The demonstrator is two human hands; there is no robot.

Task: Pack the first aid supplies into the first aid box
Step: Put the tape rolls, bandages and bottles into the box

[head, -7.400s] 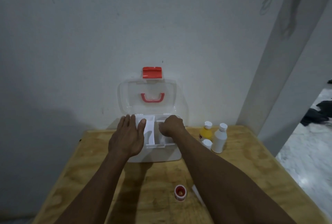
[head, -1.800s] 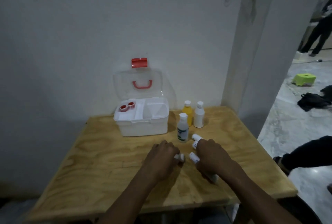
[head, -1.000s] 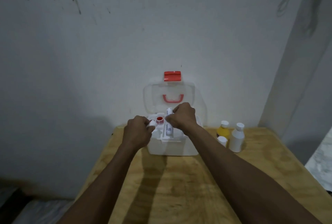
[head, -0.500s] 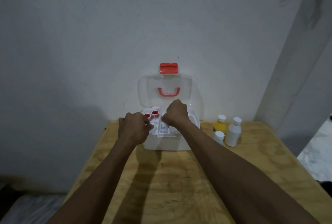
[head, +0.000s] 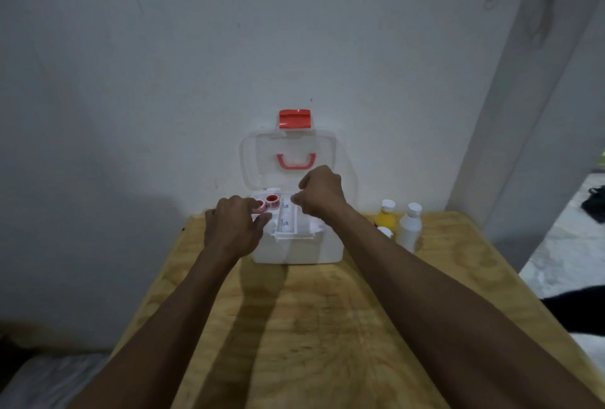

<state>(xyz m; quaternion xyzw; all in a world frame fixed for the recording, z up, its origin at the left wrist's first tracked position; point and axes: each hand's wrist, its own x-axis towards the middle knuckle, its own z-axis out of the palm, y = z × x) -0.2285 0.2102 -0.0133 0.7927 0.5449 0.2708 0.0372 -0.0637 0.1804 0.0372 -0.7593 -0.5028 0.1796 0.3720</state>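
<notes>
The white first aid box (head: 296,251) stands at the table's far edge, its clear lid (head: 252,159) with a red handle propped open against the wall. Two red tape rolls (head: 271,201) sit in the tray's back left corner. A white tube (head: 286,219) lies in the middle compartment. My left hand (head: 234,228) hovers over the box's left side, fingers loosely apart and pointing down by the rolls, nothing visibly held. My right hand (head: 322,194) hangs above the right half of the box, fingers curled with nothing in them. Whatever lies under the left hand is hidden.
Right of the box stand a yellow bottle (head: 386,218), a taller white bottle (head: 409,226) and a small white-capped bottle (head: 384,231). The plywood table (head: 311,310) meets the wall; a pillar rises at the right, with floor and dark cloth beyond.
My right hand has let go of the white tube and risen; the tube now lies in the middle compartment. My left hand's fingers have loosened over the left compartment.
</notes>
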